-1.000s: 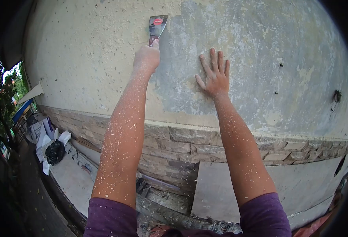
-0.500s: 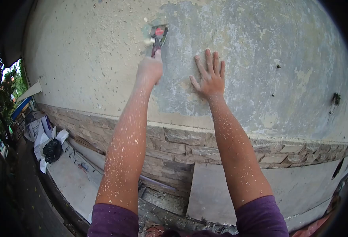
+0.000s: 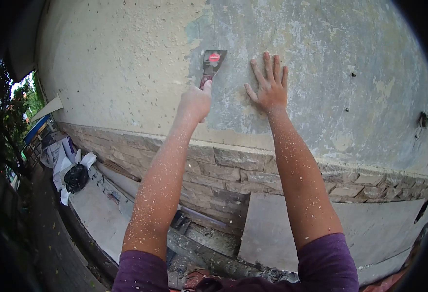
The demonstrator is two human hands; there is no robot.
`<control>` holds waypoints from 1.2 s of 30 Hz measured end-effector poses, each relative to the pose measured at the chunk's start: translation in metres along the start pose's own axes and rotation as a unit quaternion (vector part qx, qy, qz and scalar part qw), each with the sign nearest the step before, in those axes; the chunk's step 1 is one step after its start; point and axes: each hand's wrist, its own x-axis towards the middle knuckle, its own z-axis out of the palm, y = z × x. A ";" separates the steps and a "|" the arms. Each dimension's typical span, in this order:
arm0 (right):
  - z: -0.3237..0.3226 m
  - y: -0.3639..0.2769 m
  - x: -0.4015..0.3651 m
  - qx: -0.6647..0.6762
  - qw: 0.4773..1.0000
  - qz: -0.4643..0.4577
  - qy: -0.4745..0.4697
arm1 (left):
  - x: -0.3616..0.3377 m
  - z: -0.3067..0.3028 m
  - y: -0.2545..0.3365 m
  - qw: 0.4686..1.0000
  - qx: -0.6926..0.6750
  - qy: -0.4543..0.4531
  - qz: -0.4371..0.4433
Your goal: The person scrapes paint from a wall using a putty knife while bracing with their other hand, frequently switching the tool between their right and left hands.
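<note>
My left hand is closed round the dark red handle of a paint scraper. The scraper's wide blade, with a red label, points up over the scraped grey wall surface, just right of the ragged edge of the cream paint. Fingers spread, my right hand lies flat on the bare grey part of the wall. Pale flakes cling to both forearms.
Below the wall runs a rough stone ledge. Grey boards lean underneath it. At lower left are a black plastic bag and white sheeting, beside a dark path. Two small dark plugs stick out of the wall at right.
The scraper has moved down and right, off the cream paint's edge, and its blade now shows more face-on. My right hand stays flat on the wall. The view has shifted slightly.
</note>
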 end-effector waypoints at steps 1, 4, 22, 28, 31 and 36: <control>0.000 0.000 0.000 0.000 1.000 0.000 0.002 | 0.001 0.008 -0.002 1.000 0.002 0.007 -0.001; 0.002 0.000 0.000 -0.002 1.000 0.005 -0.002 | 0.025 -0.008 0.017 0.999 -0.001 0.040 0.033; 0.002 0.003 -0.001 0.011 1.000 -0.004 -0.001 | 0.068 -0.030 0.108 0.983 -0.071 0.112 0.131; 0.002 0.002 0.000 0.022 1.000 0.001 0.002 | 0.035 0.017 -0.001 0.981 -0.004 0.160 0.110; 0.003 0.003 0.000 0.019 1.000 -0.002 0.001 | 0.079 -0.036 0.045 0.991 -0.018 0.123 0.058; 0.002 0.003 -0.002 0.010 1.000 0.001 -0.010 | 0.058 -0.051 0.037 0.998 -0.044 0.052 0.001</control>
